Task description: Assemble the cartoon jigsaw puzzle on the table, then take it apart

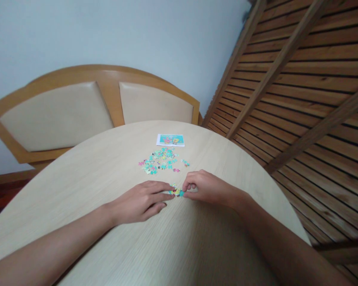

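Observation:
A small cluster of joined jigsaw puzzle pieces [175,192], yellow, teal and dark red, lies on the table between my hands. My left hand [143,200] rests from the left with its fingers stretched out, and its fingertips press on the cluster's left side. From the right, my right hand [204,186] pinches a teal puzzle piece [181,193] at the cluster's right edge. Whether that piece is locked into the others is too small to tell. Beyond the hands lies a loose pile of puzzle pieces [161,159], mostly teal with some pink and yellow.
A picture card [170,140] with pink and yellow cartoon figures lies behind the pile. The round wooden table [107,159] stands before a padded bench back [116,99]. A slatted wooden panel [286,99] slants along the right side. A pale wall [122,31] rises behind.

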{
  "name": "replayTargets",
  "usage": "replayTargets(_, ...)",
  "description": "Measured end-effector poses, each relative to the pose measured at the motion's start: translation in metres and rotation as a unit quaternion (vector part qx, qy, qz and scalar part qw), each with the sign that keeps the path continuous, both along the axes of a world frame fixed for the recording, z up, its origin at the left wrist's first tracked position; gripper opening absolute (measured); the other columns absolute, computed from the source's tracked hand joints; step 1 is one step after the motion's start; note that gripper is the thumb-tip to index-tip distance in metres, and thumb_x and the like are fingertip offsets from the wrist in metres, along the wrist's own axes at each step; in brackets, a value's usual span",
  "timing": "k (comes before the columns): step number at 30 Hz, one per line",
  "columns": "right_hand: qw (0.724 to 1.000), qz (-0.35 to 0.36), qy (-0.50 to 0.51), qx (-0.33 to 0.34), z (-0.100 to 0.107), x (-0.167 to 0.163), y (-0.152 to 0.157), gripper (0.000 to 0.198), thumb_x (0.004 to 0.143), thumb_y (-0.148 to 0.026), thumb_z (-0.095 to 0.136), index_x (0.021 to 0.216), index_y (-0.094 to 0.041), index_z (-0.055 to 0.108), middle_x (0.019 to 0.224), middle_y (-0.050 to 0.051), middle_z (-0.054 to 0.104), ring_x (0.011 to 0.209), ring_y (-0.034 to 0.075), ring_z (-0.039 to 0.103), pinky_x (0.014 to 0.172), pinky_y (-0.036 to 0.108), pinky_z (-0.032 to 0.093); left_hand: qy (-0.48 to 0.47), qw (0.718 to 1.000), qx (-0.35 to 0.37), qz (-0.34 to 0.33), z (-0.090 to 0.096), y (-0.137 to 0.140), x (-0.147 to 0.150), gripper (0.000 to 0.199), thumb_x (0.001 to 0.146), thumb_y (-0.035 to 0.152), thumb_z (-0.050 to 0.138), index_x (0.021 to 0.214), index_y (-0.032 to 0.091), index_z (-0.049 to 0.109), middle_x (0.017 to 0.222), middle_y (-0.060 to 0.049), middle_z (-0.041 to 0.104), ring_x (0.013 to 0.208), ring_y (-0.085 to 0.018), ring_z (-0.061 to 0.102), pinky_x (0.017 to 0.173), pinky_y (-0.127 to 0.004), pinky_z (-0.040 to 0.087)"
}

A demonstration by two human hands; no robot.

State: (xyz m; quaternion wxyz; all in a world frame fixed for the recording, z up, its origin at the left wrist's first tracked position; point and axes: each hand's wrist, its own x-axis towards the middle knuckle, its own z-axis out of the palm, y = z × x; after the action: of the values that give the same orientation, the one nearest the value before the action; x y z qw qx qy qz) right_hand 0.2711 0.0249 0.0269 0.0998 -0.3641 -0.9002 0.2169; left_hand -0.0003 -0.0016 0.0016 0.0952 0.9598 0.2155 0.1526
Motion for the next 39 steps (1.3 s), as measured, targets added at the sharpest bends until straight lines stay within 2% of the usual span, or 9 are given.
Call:
replayTargets(9, 0.995, 0.08, 0.014, 0.052, -0.003, -0.003, 0.0, 0.013, 0.088, -0.019, 0.069, 0.097, -0.021, 0.078, 0.096, 0.002, 0.076, 0.089, 0.016, 0.068, 0.086, 0.027, 0.045, -0.003, 1.0, -0.008, -0.012, 0.002, 0.002, 0.003, 0.033, 0.102, 0.024, 0.046, 0.133, 0.022, 0.059, 0.133, -0.007, 0.067, 0.128, -0.024, 0.058, 0.112, -0.044, 0.045)
replayTargets(17, 0.995, 0.079, 0.019, 0.055, -0.006, -0.004, -0.002, 0.013, 0.088, -0.02, 0.069, 0.095, -0.021, 0.08, 0.095, 0.002, 0.076, 0.089, 0.016, 0.069, 0.086, 0.028, 0.046, -0.025, 0.999, -0.031, -0.006, 0.001, 0.002, 0.002, 0.038, 0.101, 0.024, 0.047, 0.139, 0.024, 0.052, 0.136, -0.009, 0.062, 0.127, -0.023, 0.058, 0.11, -0.043, 0.046)
replayTargets(19, 0.995, 0.074, 0.019, 0.057, -0.004, -0.005, -0.003, 0.013, 0.087, -0.019, 0.069, 0.095, -0.021, 0.08, 0.095, 0.002, 0.076, 0.089, 0.017, 0.069, 0.087, 0.028, 0.046, -0.029, 0.999, -0.019, 0.023, 0.0, 0.003, 0.002, 0.037, 0.101, 0.025, 0.047, 0.138, 0.023, 0.052, 0.136, -0.01, 0.061, 0.129, -0.023, 0.055, 0.111, -0.044, 0.045)
replayTargets(22, 0.996, 0.068, 0.014, 0.052, -0.002, -0.006, -0.004, 0.012, 0.086, -0.019, 0.07, 0.093, -0.021, 0.079, 0.095, 0.002, 0.076, 0.09, 0.017, 0.069, 0.088, 0.029, 0.046, -0.029, 0.993, 0.014, 0.11, -0.003, 0.006, 0.001, 0.039, 0.1, 0.03, 0.05, 0.138, 0.022, 0.052, 0.141, -0.011, 0.057, 0.134, -0.027, 0.049, 0.114, -0.049, 0.041)
replayTargets(26, 0.997, 0.066, 0.012, 0.047, -0.001, -0.007, -0.004, 0.012, 0.086, -0.021, 0.07, 0.092, -0.02, 0.079, 0.094, 0.002, 0.076, 0.089, 0.017, 0.069, 0.087, 0.028, 0.047, -0.001, 0.981, 0.033, 0.193, -0.01, 0.009, -0.002, 0.052, 0.099, 0.042, 0.052, 0.144, 0.017, 0.047, 0.151, -0.013, 0.05, 0.141, -0.031, 0.042, 0.118, -0.053, 0.035)
replayTargets(32, 0.996, 0.063, 0.011, 0.057, -0.003, -0.007, -0.004, 0.011, 0.087, -0.025, 0.07, 0.091, -0.02, 0.079, 0.093, 0.002, 0.076, 0.089, 0.018, 0.069, 0.086, 0.029, 0.047, 0.048, 0.983, 0.012, 0.176, -0.013, 0.009, -0.002, 0.063, 0.1, 0.047, 0.049, 0.152, 0.015, 0.035, 0.158, -0.012, 0.042, 0.148, -0.031, 0.033, 0.121, -0.054, 0.029)
replayTargets(36, 0.997, 0.054, 0.016, 0.061, -0.004, -0.009, -0.005, 0.012, 0.091, -0.027, 0.066, 0.092, -0.021, 0.077, 0.095, 0.003, 0.076, 0.09, 0.018, 0.068, 0.085, 0.03, 0.047, 0.038, 0.981, 0.016, 0.192, -0.011, 0.01, -0.001, 0.059, 0.1, 0.047, 0.048, 0.15, 0.016, 0.04, 0.157, -0.014, 0.042, 0.146, -0.029, 0.037, 0.121, -0.051, 0.031)
replayTargets(39, 0.995, 0.022, 0.03, 0.089, -0.007, -0.012, -0.003, 0.018, 0.096, -0.033, 0.062, 0.098, -0.02, 0.074, 0.1, 0.005, 0.076, 0.096, 0.02, 0.067, 0.093, 0.034, 0.046, 0.026, 0.979, 0.012, 0.203, -0.012, 0.01, 0.001, 0.058, 0.1, 0.047, 0.049, 0.148, 0.015, 0.042, 0.155, -0.016, 0.045, 0.144, -0.03, 0.04, 0.12, -0.051, 0.032)
